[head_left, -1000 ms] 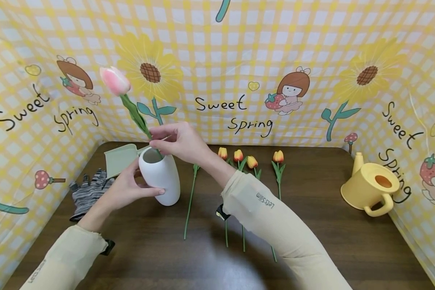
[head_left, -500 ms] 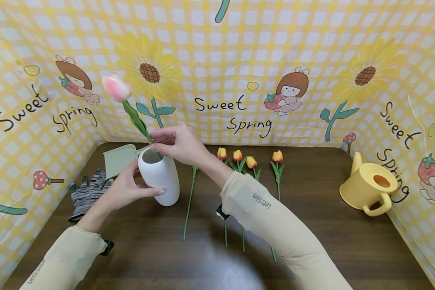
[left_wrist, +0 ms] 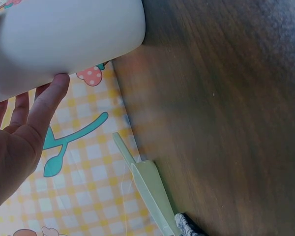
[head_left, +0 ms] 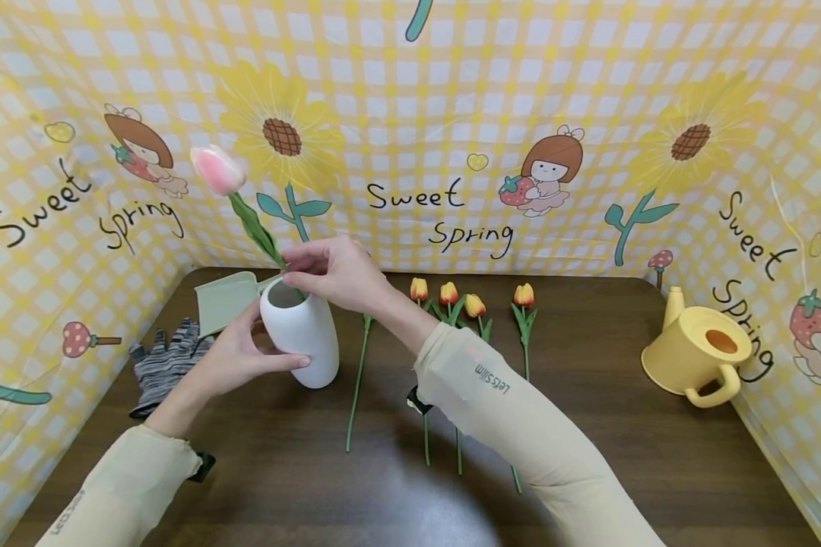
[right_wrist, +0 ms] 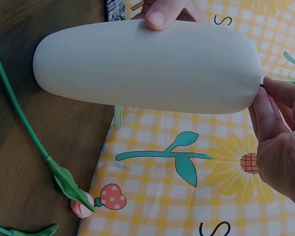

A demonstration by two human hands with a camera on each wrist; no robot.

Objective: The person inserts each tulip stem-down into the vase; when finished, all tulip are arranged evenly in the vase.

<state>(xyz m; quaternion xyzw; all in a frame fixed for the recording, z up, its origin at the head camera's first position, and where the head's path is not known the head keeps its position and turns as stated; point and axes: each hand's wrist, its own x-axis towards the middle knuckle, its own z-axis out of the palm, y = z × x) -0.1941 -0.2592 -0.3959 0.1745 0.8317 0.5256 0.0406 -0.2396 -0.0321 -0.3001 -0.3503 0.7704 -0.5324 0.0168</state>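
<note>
A tall white vase [head_left: 305, 342] stands on the dark wooden table, held around its side by my left hand [head_left: 239, 353]. The thumb lies across the near face, and the left wrist view shows several fingers [left_wrist: 51, 101] against the other side. Over the vase mouth, my right hand [head_left: 345, 275] pinches the stem of a pink tulip [head_left: 219, 170]. The flower leans left, and its lower stem runs down into the opening. In the right wrist view, fingertips [right_wrist: 268, 86] are right at the rim of the vase.
Right of the vase lies a pink tulip [right_wrist: 82, 205], then several orange-yellow tulips [head_left: 523, 295]. A yellow watering can [head_left: 698, 349] stands far right. Behind my left arm are a grey striped glove [head_left: 167, 368] and a pale green dustpan [head_left: 227, 302]. Checked yellow cloth surrounds the table.
The pink tulip has sunk slightly lower into the vase, and my right hand has come down a little with it. My left hand and the vase stay in place.
</note>
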